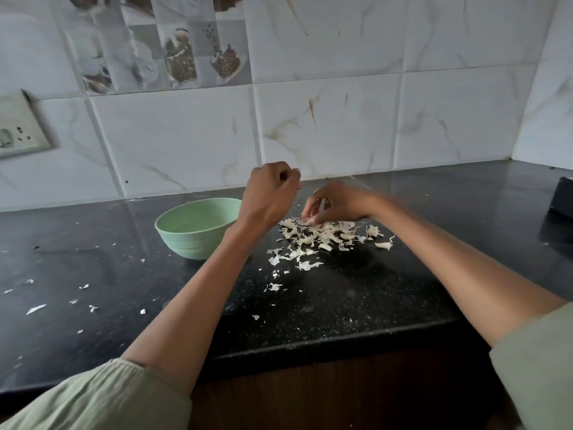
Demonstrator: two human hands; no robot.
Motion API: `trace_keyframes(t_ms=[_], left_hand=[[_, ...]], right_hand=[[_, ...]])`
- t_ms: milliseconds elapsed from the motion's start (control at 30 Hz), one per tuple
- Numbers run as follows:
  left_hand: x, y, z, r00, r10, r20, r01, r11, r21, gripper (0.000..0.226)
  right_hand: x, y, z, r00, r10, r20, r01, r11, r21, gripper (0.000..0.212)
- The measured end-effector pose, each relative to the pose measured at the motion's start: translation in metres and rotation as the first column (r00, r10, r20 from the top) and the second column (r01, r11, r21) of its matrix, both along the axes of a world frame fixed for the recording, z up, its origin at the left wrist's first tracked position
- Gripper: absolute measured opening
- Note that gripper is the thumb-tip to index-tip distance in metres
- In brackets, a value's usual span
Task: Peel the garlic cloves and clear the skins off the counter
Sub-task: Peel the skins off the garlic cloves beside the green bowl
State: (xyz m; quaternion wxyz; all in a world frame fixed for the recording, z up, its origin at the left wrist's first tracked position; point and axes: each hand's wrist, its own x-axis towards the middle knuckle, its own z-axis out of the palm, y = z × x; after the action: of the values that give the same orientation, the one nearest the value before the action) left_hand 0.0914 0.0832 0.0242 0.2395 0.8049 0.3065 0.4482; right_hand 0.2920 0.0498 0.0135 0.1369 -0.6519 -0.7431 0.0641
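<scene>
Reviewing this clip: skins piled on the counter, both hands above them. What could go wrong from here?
1. The pile of skins is light and loose; a hasty sweep by the right hand could scatter it further. Stray flakes already lie far left.
2. The green bowl stands right beside the left hand's forearm; a sideways move might knock it.
3. Some bits lie near the counter edge and could fall off.

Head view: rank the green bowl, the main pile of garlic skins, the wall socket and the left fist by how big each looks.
1. Pile of garlic skins, the widest spread.
2. Green bowl.
3. Left fist and wall socket look alike; the socket is cut off by the frame edge, so I won't rank them.
</scene>
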Motion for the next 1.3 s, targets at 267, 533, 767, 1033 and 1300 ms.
trace_keyframes(t_ms=[267,533,767,1033,1300], left_hand=[[0.013,0.015,-0.022,0.992,0.032,-0.125,-0.03,0.999,0.011,0.013],[0.016,0.021,-0.029,0.983,-0.108,-0.15,0.09,0.988,-0.124,0.024],[0.012,0.018,-0.025,0.987,-0.149,0.057,0.159,0.948,-0.277,0.028],[0.009,0.02,-0.022,0.997,-0.049,0.065,0.059,0.984,-0.17,0.008],[0.01,0.016,-0.02,0.989,-0.123,0.087,0.138,0.97,-0.2,0.025]], right_hand=[[-0.004,0.005,-0.004,1.0,-0.019,0.018,0.018,0.999,0.051,0.009],[0.009,-0.002,0.012,0.917,0.014,-0.398,0.036,0.993,0.117,0.023],[0.013,-0.011,0.024,0.834,0.002,-0.552,0.036,0.998,0.058,0.026],[0.017,-0.026,0.032,0.952,-0.02,-0.306,-0.026,0.989,-0.146,0.032],[0.011,-0.024,0.036,0.9,0.065,-0.431,0.018,0.983,0.185,0.026]])
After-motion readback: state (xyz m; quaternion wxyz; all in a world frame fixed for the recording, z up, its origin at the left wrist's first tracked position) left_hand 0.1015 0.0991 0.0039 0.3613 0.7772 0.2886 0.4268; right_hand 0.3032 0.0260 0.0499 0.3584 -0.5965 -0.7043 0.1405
